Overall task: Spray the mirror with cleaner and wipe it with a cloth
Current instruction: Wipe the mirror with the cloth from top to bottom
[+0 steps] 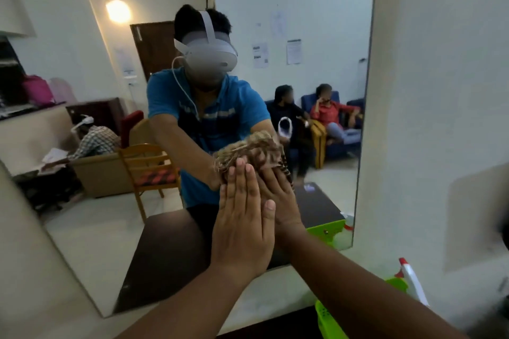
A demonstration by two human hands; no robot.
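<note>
A large frameless mirror leans against the white wall. A crumpled brown and beige cloth is pressed onto the glass near its middle. My right hand lies flat on the cloth, reaching in from the lower right. My left hand lies flat too, fingers together. It overlaps the right hand, and its fingertips touch the cloth's lower edge. A white spray bottle with a red nozzle stands at the lower right, away from both hands. The mirror shows my reflection with both arms stretched to the cloth.
A bright green plastic basket sits on the dark counter at the lower right, with the spray bottle beside or in it. The white wall runs along the mirror's right edge. The mirror reflects a room with chairs and seated people.
</note>
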